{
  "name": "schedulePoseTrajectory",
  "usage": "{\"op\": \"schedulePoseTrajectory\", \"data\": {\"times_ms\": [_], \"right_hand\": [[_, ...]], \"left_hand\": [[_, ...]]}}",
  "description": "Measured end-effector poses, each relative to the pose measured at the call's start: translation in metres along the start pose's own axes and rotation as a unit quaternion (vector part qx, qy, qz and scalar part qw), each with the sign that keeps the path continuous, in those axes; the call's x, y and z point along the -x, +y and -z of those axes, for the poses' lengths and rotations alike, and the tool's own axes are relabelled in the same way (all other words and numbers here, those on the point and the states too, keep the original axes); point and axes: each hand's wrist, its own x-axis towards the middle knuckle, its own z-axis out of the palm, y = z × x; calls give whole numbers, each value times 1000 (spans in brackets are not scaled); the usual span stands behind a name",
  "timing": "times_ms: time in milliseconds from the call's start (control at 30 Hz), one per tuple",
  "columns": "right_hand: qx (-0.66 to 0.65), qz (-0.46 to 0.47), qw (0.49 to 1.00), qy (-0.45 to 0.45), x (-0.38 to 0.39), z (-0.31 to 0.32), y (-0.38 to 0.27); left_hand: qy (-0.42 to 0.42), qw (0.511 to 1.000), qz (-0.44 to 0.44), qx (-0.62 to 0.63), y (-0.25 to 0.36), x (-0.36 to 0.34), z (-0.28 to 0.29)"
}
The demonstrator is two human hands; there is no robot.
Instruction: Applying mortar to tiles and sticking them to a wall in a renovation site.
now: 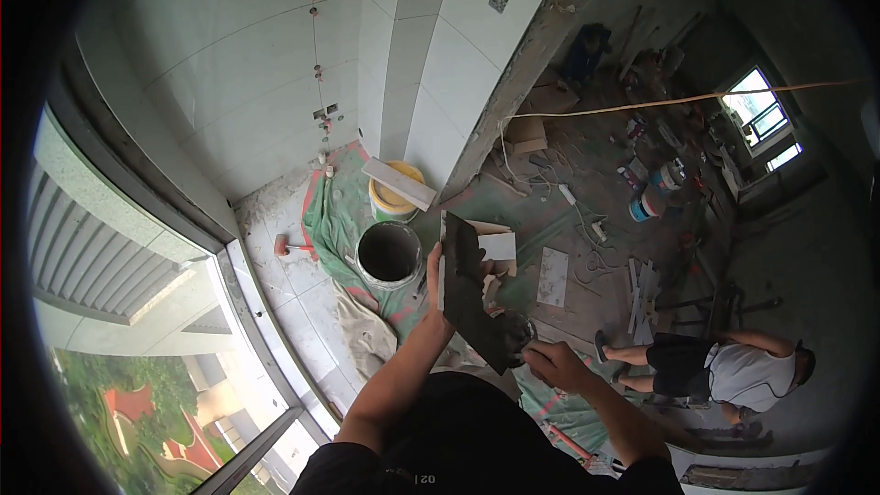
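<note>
Left hand [434, 280] clamped on the mortar-coated tile [469, 298] — it's between both hands, long axis slanting toward the right — and the right hand [557, 367], gripping a trowel [521, 334], is at its near end.

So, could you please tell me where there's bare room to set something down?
White floor tiles between the mallet, window frame and beige cloth look bare; green sheeting also, left of the yellow-rimmed bucket. Around the far buckets, it looks crowded.
</note>
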Motion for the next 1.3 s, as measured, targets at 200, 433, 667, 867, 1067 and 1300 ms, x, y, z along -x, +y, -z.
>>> {"op": "schedulePoseTrajectory", "data": {"times_ms": [200,433,667,867,1067,1300], "right_hand": [[64,84,994,6,23,22,29],[6,47,998,41,-2,34,53],[125,113,979,119,12,42,54],[350,305,860,210,-21,11,20],[312,211,860,344,-44,28,24],[152,200,914,317,-41,-3,10]], "left_hand": [[-65,997,-16,37,22,-12,-22],[-85,996,-4,38,11,6,-49],[-88,995,-28,35,20,14,-50],[-122,991,8,60,12,22,-26],[-117,986,42,113,11,28,7],[-43,998,6,48,12,29,10]]}}
